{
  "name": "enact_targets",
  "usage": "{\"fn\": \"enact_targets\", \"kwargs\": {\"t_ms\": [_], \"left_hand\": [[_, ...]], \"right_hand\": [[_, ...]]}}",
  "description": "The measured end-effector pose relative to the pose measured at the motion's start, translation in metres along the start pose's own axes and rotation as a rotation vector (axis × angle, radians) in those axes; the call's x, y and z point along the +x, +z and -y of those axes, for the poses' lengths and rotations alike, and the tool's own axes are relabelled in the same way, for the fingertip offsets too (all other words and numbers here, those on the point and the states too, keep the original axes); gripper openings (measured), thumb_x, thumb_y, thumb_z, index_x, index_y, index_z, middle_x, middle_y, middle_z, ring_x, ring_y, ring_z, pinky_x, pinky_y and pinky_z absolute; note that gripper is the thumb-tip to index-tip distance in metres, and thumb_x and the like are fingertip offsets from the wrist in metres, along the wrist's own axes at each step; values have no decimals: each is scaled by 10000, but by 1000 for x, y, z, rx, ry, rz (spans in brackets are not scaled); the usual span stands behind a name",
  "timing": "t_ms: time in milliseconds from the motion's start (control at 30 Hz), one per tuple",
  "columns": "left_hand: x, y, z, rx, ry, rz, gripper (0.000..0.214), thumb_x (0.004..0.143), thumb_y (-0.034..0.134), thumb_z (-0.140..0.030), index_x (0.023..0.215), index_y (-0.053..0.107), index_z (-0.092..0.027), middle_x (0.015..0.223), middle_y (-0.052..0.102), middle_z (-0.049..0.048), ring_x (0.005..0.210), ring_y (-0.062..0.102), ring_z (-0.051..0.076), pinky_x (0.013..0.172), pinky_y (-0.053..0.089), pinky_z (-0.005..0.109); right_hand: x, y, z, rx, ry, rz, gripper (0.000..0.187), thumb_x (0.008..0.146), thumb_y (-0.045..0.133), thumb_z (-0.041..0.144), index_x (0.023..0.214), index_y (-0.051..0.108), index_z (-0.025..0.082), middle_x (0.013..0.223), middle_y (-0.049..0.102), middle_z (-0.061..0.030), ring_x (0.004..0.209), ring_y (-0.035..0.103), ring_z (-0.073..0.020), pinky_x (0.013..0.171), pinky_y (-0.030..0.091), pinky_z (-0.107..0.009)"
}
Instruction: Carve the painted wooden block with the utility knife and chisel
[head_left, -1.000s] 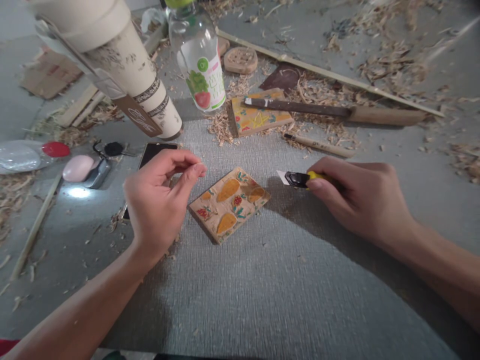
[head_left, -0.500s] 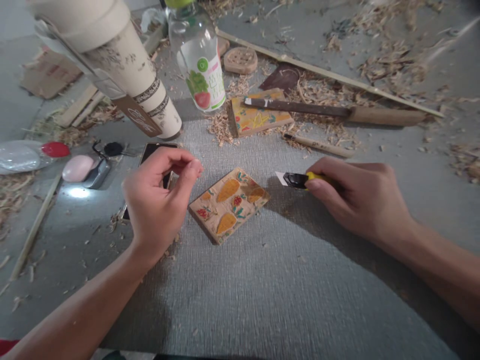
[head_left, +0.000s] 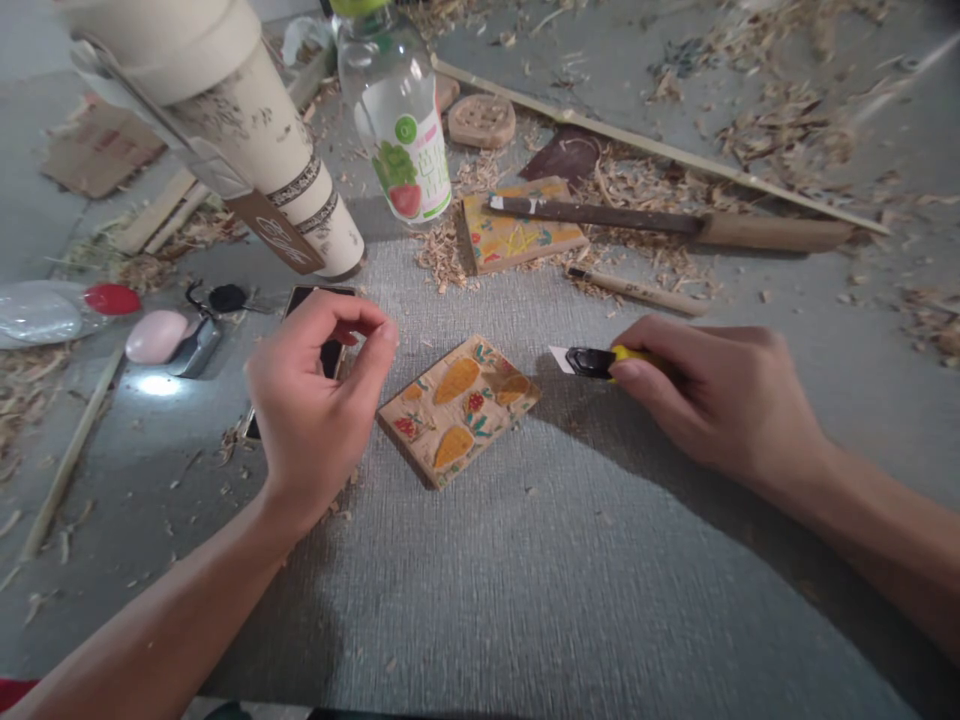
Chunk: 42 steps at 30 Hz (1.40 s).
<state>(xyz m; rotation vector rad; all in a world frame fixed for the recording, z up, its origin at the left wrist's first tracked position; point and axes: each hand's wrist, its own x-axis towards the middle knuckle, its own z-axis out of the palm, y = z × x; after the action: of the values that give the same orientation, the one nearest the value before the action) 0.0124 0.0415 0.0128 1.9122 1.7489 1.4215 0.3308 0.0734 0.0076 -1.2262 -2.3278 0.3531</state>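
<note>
A small wooden block (head_left: 457, 408) painted with orange carrots and red berries lies flat on the grey mat (head_left: 525, 560) between my hands. My right hand (head_left: 712, 400) is closed round a yellow and black utility knife (head_left: 596, 360), whose blade points left toward the block without touching it. My left hand (head_left: 315, 400) hovers just left of the block, thumb and forefinger pinched together; what they hold, if anything, is too small to see. A dark phone (head_left: 315, 330) lies partly hidden behind that hand.
A cream paper cup (head_left: 255, 140) and a clear bottle (head_left: 397, 120) stand at the back. A second painted block (head_left: 517, 240), a long wooden-handled tool (head_left: 675, 225), a thin stick (head_left: 637, 290) and wood shavings lie behind. A pink object (head_left: 155, 336) sits at left.
My left hand's pinched fingers drew back slightly to the left, away from the block. The right hand and knife stayed almost still.
</note>
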Motion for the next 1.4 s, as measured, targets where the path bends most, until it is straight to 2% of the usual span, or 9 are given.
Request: {"fn": "enact_targets", "kwargs": {"t_ms": [133, 267, 433, 900, 1100, 1233, 1400], "left_hand": [[1, 0, -1, -2, 21, 13, 134, 985, 708, -190, 877, 721, -269, 830, 711, -16, 773, 640, 173, 745, 517, 360], [1, 1, -2, 23, 166, 54, 224, 985, 714, -181, 775, 672, -244, 838, 708, 0, 822, 682, 179, 768, 530, 363], [0, 1, -5, 65, 215, 118, 176, 983, 700, -164, 831, 677, -250, 898, 732, 19, 871, 701, 209, 804, 553, 386], [-2, 1, -7, 80, 198, 170, 154, 974, 767, -165, 875, 717, -272, 915, 730, -3, 869, 701, 193, 797, 577, 383], [-2, 2, -8, 54, 208, 180, 192, 940, 819, -154, 841, 700, -269, 897, 731, -10, 837, 702, 182, 780, 588, 373], [-3, 2, -9, 21, 231, 207, 157, 967, 791, -146, 872, 737, -258, 879, 758, -15, 816, 713, 161, 753, 574, 337], [-8, -1, -10, 29, 189, 222, 195, 1047, 663, -120, 1002, 780, -268, 790, 772, -56, 690, 717, 118, 665, 556, 290]], "right_hand": [[0, 0, 0, 4, 6, 1, 358, 1099, 547, 464, 834, 637, 241, 536, 498, 31, 457, 460, -139, 498, 320, -316], [0, 0, 1, 14, 12, 7, 365, 1097, 542, 472, 826, 635, 246, 537, 497, 29, 458, 465, -146, 499, 318, -322], [1, 0, 1, 14, 16, 20, 367, 1098, 531, 464, 823, 637, 245, 540, 484, 33, 458, 459, -146, 497, 318, -318], [2, -2, 3, 20, 65, 56, 341, 1073, 550, 473, 814, 616, 261, 543, 500, 20, 472, 468, -166, 520, 330, -339], [1, -1, 2, 23, 26, 35, 318, 1078, 564, 436, 826, 620, 250, 551, 507, 22, 472, 466, -156, 510, 329, -326], [1, -1, 2, 15, 7, 26, 324, 1084, 564, 430, 828, 631, 242, 547, 489, 29, 471, 458, -150, 510, 323, -320], [2, -1, 2, 30, 16, 39, 355, 1087, 557, 459, 815, 634, 245, 553, 505, 29, 472, 458, -147, 512, 326, -318]]}}
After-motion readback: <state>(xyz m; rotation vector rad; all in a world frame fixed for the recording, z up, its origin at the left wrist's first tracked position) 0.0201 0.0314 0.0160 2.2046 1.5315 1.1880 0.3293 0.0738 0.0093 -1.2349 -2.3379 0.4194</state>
